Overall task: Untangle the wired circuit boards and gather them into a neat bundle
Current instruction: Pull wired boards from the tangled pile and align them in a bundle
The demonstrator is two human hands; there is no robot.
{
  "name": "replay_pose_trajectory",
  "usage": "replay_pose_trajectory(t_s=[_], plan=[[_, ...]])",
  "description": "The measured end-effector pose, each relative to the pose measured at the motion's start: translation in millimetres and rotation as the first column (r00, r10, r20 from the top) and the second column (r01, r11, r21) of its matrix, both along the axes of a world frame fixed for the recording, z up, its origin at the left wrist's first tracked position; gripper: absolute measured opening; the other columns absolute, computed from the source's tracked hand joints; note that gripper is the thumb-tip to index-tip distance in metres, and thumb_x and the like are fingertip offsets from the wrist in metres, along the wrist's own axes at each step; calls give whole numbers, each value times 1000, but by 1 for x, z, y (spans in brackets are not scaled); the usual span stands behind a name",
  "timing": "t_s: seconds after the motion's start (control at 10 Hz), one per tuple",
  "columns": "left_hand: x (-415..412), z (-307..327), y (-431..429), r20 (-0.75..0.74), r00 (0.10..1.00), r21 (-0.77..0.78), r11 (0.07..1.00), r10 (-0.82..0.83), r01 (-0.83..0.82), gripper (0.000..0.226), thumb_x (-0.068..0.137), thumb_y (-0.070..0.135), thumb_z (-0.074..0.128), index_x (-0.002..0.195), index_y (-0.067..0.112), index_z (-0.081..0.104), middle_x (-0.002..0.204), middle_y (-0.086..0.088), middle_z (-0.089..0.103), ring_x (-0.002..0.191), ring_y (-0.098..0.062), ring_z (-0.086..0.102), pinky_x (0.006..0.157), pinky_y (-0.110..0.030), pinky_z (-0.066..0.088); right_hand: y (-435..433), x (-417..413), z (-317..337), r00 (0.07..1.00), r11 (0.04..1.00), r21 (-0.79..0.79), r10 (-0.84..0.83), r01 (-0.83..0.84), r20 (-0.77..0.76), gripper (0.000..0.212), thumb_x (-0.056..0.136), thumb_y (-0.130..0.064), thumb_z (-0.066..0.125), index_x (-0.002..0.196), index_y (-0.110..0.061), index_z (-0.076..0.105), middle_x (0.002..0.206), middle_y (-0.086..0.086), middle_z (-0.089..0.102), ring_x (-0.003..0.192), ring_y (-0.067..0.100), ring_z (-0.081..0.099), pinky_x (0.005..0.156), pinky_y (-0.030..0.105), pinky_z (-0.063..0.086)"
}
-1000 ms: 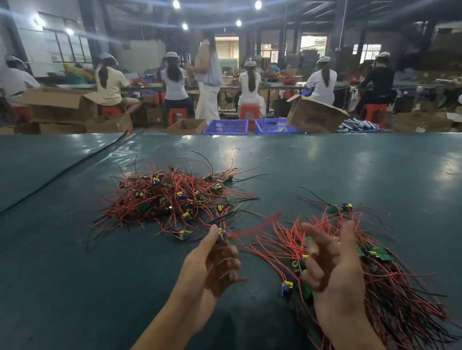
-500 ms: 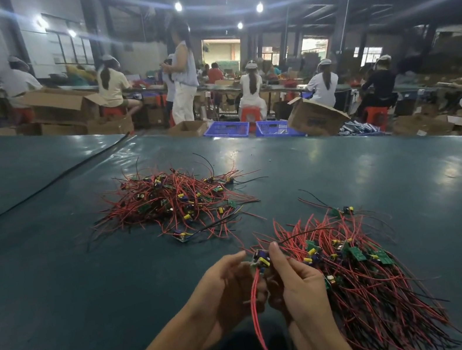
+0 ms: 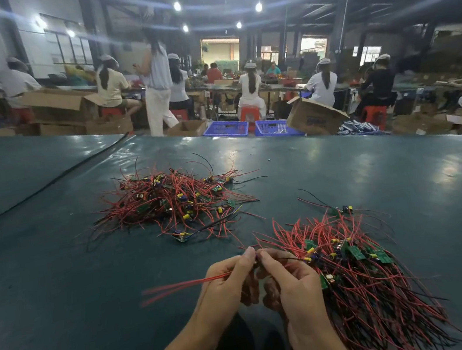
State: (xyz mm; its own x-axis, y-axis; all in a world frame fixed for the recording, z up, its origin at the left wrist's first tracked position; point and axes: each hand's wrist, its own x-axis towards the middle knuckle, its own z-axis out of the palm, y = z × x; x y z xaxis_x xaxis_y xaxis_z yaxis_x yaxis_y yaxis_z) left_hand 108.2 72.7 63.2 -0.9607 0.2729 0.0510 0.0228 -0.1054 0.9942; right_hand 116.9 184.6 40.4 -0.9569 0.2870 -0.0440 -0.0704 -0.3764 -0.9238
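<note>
Across the dark green table (image 3: 60, 297), two masses of wired circuit boards. Nearest, at right, beside and beneath the right wrist: gathered bundle (image 3: 376, 288), red and black leads combed roughly one way toward the near edge, green boards clustered at the far end. Farther off, centre-left and well apart: tangled heap (image 3: 173, 203), leads crossing in every direction, no hand on it. Judged roughly half complete by bulk; heap not yet cleared, and one loose board (image 3: 345, 210) lying just beyond the bundle's far end, not yet drawn in. Between the two masses, close above the table: left hand (image 3: 227, 283) and right hand (image 3: 296, 289), fingertips meeting. Left hand: thumb and forefinger pinched on a single wired unit (image 3: 181, 285), remaining fingers curled beneath. Right hand: thumb and forefinger pinched on the same unit from the opposite side, just beside the bundle's left edge. Board portion hidden between the fingertips; orientation impossible to tell. Red leads running out leftward past the left hand, blurred, seemingly clear of the table.
</note>
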Motion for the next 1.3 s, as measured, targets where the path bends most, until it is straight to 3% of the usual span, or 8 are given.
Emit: replay_pose_trajectory(t_s=[0.1, 0.2, 0.4, 0.5, 0.7, 0.9, 1.1, 1.3], plan=[[-5, -8, -1, -37, 998, 35, 998, 43, -42, 35, 73, 50, 58, 51, 23, 58, 55, -3, 54, 63, -27, 50, 74, -43, 40, 0, 4, 7, 997, 987, -152, 58, -48, 60, 17, 76, -20, 73, 62, -10, 72, 65, 10, 70, 53, 18, 67, 46, 28, 54], [-5, -7, -2, -55, 998, -4, 1000, 27, -27, 44, 81, 49, 65, 56, 14, 55, 56, -7, 53, 64, -28, 50, 72, -43, 41, 0, 6, 11, 994, 960, -275, 75, -50, 82, 16, 70, -25, 74, 65, -10, 68, 57, 3, 64, 43, 11, 58, 37, 23, 45], [-7, -12, -4, -120, 993, -74, 997, 18, -27, 36, 79, 50, 53, 53, 25, 56, 55, 0, 56, 64, -27, 52, 71, -42, 42, -8, 5, 1, 992, 984, -173, 56, -35, 115, 28, 67, -31, 76, 80, -6, 78, 78, 16, 74, 61, 25, 69, 53, 29, 56], [-8, -15, -3, -167, 986, -94, 995, 15, -31, 36, 79, 50, 54, 52, 26, 56, 54, 2, 54, 62, -25, 51, 69, -42, 41, -13, 6, -2, 993, 998, -57, 26, -19, 114, 17, 75, -32, 74, 75, -16, 80, 70, 10, 73, 53, 17, 65, 46, 23, 49], [-11, -18, -3, -236, 971, -140, 990, -35, 1, 43, 71, 64, 53, 47, 28, 57, 52, 3, 53, 59, -23, 51, 65, -38, 42, -13, 4, 3, 990, 991, -91, -88, 99, 113, 19, 83, -14, 72, 66, -14, 79, 68, 10, 73, 57, 17, 70, 50, 24, 55], [-15, -20, -4, -262, 962, -163, 986, -72, 30, 45, 75, 59, 54, 48, 24, 60, 49, 3, 57, 52, -17, 55, 60, -32, 45, 7, -2, 6, 956, 966, -84, -226, 244, 185, 21, 82, -24, 75, 65, -13, 78, 50, -5, 50, 38, 4, 40, 43, 22, 34], [-17, -13, -10, -284, 946, -104, 986, -154, 129, 44, 80, 46, 59, 49, 15, 60, 49, -5, 58, 46, -16, 56, 54, -24, 45, 38, -6, 13, 941, 910, -239, -319, 338, 115, 8, 84, -17, 73, 78, -12, 74, 53, -8, 51, 34, 1, 34, 31, 14, 27], [-16, -13, -11, -250, 966, -27, 997, -70, 66, 44, 81, 44, 60, 48, 15, 60, 50, -7, 59, 47, -14, 54, 56, -21, 45, 35, -6, 11, 934, 926, -160, -355, 343, -50, 15, 81, -27, 72, 86, -13, 73, 63, -5, 62, 39, 0, 38, 32, 14, 29]])
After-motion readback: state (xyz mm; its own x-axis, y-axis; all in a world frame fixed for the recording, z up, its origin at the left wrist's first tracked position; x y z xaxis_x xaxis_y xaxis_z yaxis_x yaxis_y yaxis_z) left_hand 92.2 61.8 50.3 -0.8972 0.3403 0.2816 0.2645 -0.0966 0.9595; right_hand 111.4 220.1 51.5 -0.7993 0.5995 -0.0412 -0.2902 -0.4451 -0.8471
